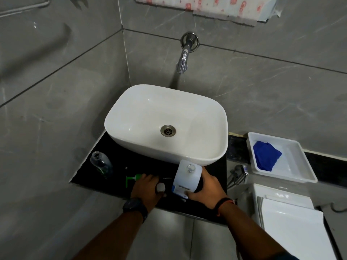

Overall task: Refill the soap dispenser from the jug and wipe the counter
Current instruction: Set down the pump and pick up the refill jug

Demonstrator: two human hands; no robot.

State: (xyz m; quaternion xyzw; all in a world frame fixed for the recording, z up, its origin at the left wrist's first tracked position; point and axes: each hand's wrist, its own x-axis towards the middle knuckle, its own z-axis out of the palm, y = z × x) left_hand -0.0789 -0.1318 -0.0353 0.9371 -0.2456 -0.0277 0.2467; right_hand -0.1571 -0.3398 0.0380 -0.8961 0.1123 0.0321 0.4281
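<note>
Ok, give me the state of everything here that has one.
Clear plastic dispenser bottle: open, pump off, nearly empty.
Green pump head: lying on the black counter.
White plastic jug: standing, looks uncapped, gripped by right hand.
Round pale cap: held in left hand.
Chrome wall tap: off.
Blue cloth: lying in white tray.

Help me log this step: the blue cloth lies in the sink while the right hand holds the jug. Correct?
No. The head view shows the blue cloth lying in the white tray beside the sink, not in it; the right hand does hold the jug.
</note>
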